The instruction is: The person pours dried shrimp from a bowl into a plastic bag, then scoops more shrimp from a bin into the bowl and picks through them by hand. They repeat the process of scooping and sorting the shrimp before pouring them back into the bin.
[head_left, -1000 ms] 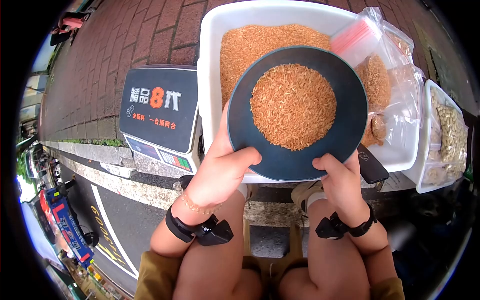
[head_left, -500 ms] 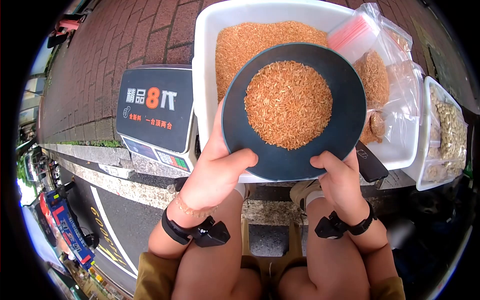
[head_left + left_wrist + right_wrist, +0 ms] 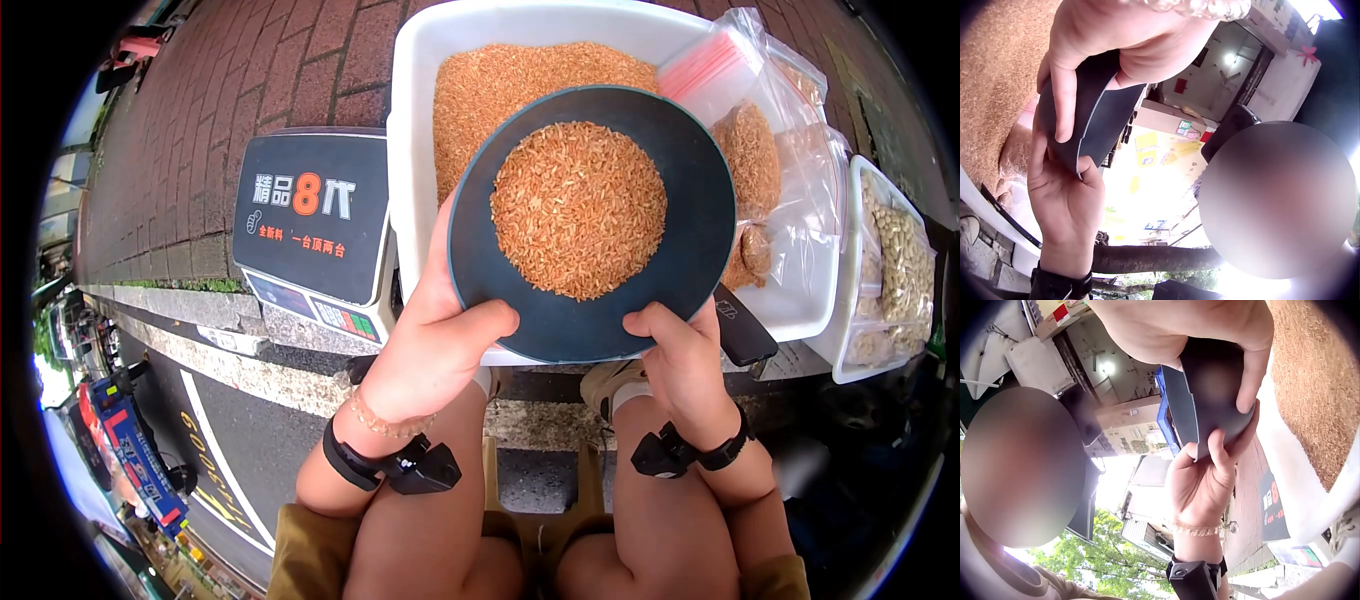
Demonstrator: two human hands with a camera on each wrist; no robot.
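Dark-blue bowl [image 3: 575, 328] held between left grip [image 3: 428, 335], right grip [image 3: 685, 362]; grain [image 3: 578, 210] inside.

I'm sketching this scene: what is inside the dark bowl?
The dark bowl holds a mound of reddish-brown rice grains, with bare bowl showing all round it. The mound covers the bottom beneath, so anything buried there cannot be seen.

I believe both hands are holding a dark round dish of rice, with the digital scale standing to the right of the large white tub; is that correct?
Not quite: in the head view, the digital scale stands to the left of the large white tub. The left hand and right hand do hold the dark round dish of rice.
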